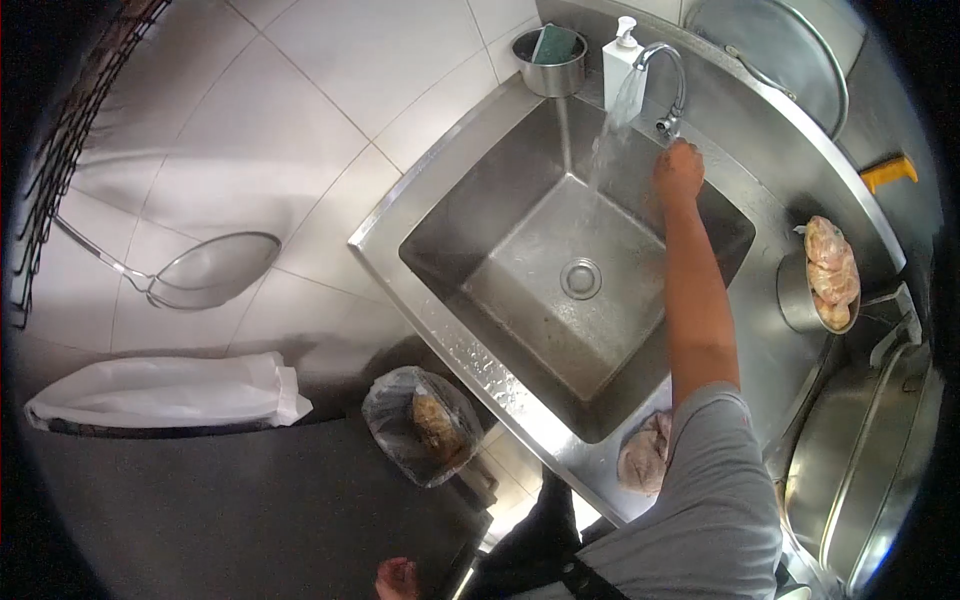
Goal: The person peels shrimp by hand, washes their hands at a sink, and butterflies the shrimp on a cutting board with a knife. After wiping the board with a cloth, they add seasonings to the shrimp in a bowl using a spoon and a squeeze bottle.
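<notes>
My right hand [679, 172] reaches across the sink [540, 350] and is closed on the tap handle at the base of the curved metal faucet [682, 82]. Its fingers cover most of the handle. Water [612, 130] pours from the spout into the basin, where a round drain [580, 278] shows. Down at the lower edge, my left hand [398, 579] hangs beside the dark counter, partly cut off. Its fingers look loosely curled in, with nothing visible in them.
A white pump bottle [622, 75] and a metal pot with a green sponge [553, 45] stand behind the sink. At right sits a metal container [800, 292] with a wrapped food bundle [832, 270]. A cloth [645, 455], lined bin [385, 420] and hanging strainer [218, 270] are nearby.
</notes>
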`<act>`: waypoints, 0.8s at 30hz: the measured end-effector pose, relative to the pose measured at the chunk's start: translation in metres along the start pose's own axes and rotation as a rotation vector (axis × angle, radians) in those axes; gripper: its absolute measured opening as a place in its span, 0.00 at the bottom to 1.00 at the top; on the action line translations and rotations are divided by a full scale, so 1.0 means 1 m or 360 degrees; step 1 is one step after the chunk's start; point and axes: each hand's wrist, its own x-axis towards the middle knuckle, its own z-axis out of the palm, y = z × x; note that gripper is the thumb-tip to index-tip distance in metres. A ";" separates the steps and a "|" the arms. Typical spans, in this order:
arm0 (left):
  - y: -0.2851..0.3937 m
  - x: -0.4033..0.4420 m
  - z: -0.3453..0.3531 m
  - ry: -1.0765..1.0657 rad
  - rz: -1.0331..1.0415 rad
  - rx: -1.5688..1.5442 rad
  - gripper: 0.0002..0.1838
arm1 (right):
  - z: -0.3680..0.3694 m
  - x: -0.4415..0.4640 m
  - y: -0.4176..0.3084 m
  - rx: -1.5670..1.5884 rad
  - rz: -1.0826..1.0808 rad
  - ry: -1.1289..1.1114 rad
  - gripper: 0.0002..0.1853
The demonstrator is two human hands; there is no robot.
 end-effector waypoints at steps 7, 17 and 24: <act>-0.073 0.020 -0.008 0.0215 -0.0089 -0.0730 0.08 | 0.086 0.042 0.025 0.0362 0.0025 -0.0680 0.17; -0.065 -0.017 -0.021 0.0286 -0.0021 0.0112 0.08 | 0.035 0.017 -0.039 0.0443 -0.0600 -0.0774 0.21; -0.033 -0.046 -0.043 0.0364 0.0037 0.0039 0.09 | -0.198 -0.221 -0.228 0.1967 -0.1042 -0.0777 0.16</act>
